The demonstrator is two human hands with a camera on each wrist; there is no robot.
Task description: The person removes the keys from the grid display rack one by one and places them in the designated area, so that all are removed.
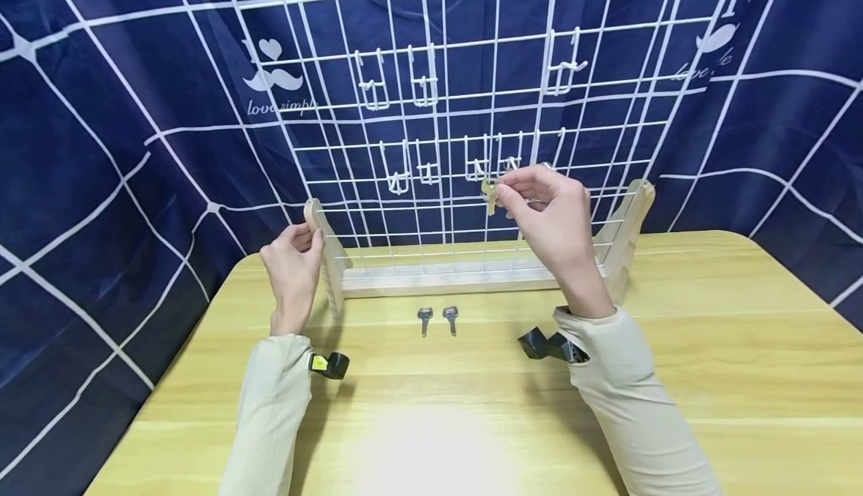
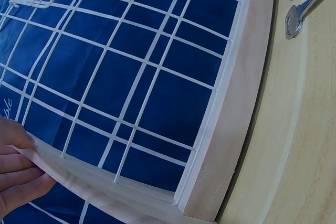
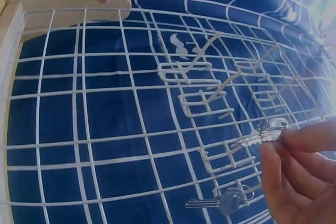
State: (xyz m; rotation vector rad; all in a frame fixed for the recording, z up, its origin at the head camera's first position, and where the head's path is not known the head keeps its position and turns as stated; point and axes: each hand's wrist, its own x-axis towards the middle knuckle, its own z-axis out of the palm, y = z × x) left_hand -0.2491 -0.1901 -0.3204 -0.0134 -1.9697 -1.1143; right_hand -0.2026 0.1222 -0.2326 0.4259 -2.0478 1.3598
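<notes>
My right hand (image 1: 549, 207) pinches a gold key (image 1: 489, 195); behind that hand hangs a ringed key (image 3: 229, 201), mostly hidden from the head view; my left hand (image 1: 294, 267), cut off in its wrist view, pinches the wooden post (image 2: 105, 195); two keys (image 1: 451, 314) lie on the desk (image 1: 431, 376) between my hands

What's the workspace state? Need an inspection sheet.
Surface: wood-grain table, bright glare near the person.
Job's things: wire rack with white hooks; one held key, one hanging key, two loose keys on the table.
Clutter: nothing seen.
Left hand: grips the rack's wooden side.
Right hand: pinches the held key in front of the rack.
Cables: nothing seen.
Surroundings: dark blue cloth with white lines behind the rack.
</notes>
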